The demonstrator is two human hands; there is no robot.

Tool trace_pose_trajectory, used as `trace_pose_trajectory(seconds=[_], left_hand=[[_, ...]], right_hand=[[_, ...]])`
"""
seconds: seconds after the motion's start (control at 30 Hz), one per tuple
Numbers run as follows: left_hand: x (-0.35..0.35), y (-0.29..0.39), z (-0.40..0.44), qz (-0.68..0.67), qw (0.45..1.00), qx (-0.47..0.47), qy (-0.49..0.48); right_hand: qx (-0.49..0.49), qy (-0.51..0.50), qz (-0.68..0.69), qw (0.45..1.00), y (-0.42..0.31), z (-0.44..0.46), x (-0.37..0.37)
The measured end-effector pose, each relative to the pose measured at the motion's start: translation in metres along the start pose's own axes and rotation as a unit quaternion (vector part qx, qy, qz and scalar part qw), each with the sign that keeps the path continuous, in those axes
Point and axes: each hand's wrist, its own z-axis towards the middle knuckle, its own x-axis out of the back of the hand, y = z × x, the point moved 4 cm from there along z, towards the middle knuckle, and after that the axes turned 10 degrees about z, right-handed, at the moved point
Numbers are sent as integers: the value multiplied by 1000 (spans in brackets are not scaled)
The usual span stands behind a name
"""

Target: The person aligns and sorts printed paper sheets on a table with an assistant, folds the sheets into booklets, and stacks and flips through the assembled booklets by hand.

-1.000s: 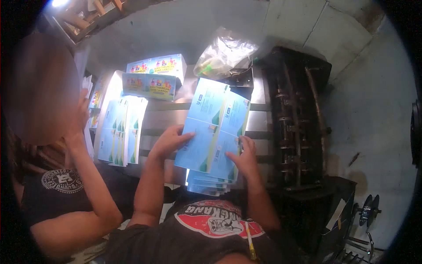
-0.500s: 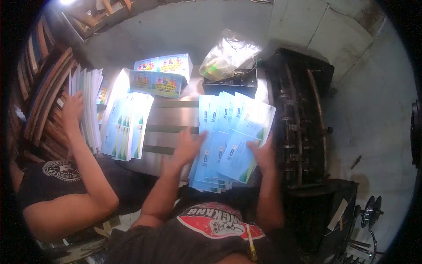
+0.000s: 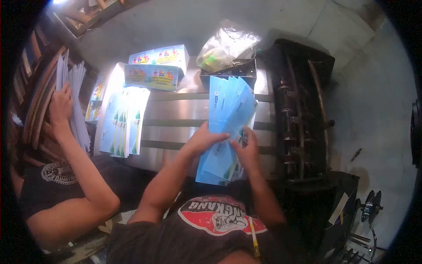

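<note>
A fanned bundle of light-blue printed sheets (image 3: 222,158) stands over the metal table's front edge, its upper ends spread apart. My left hand (image 3: 205,140) grips the left side of the bundle, thumb lying across the front sheet. At the right edge, my right hand (image 3: 247,152) closes its fingers and thumb on the same sheets. The fingers behind the paper are hidden.
Stacked blue sheets (image 3: 119,125) and colourful printed stacks (image 3: 151,78) lie on the metal table (image 3: 176,112). A plastic bag (image 3: 228,46) sits on a dark box (image 3: 233,78). Dark machinery (image 3: 299,114) borders the right; a co-worker's hand (image 3: 61,105) holds white sheets at left.
The widely spread blue sheets have been drawn together into a narrower bundle. My right hand has moved left, toward my left hand. The co-worker's white sheets have shifted left and splayed.
</note>
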Motion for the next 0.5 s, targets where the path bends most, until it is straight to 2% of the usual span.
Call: trace_pose_trajectory(seconds=[0.03,0.07,0.1,0.13,0.17,0.2,0.27,0.3,0.33,0.37,0.4,0.43,0.47,0.5], left_hand=[[6,5,6,0,1000,-5,-3],[16,9,10,77,997,-21,7],[23,18,8,153,987,-36,16],[26,27,1,149,988,-42,14],[31,59,-24,291,955,-50,32],[37,84,-45,427,901,-54,50],[39,100,-84,438,896,-51,48],[36,96,-99,448,892,-47,42],[30,77,-100,446,893,-39,39],[25,53,-96,499,858,-83,87],[20,38,-94,548,815,-128,138],[13,33,-94,562,802,-114,164],[13,32,-95,564,802,-115,159],[12,32,-92,561,808,-129,122]], right_hand=[[18,14,8,1000,5,3,-2],[22,16,5,1000,-2,3,-2],[-9,-12,76,997,-11,1,-3],[-37,-39,144,988,-21,0,1],[-70,-33,211,974,-30,-4,9],[-68,-35,209,975,-45,-14,20],[0,73,148,986,-82,-38,60],[-5,68,145,987,-96,-47,71],[103,93,-48,989,-118,-58,84],[206,112,-236,943,-141,-70,87],[203,108,-236,944,-158,-75,87],[201,26,-324,924,-176,-76,75],[195,-52,-407,891,-182,-75,63],[228,-95,-420,873,-180,-68,51]])
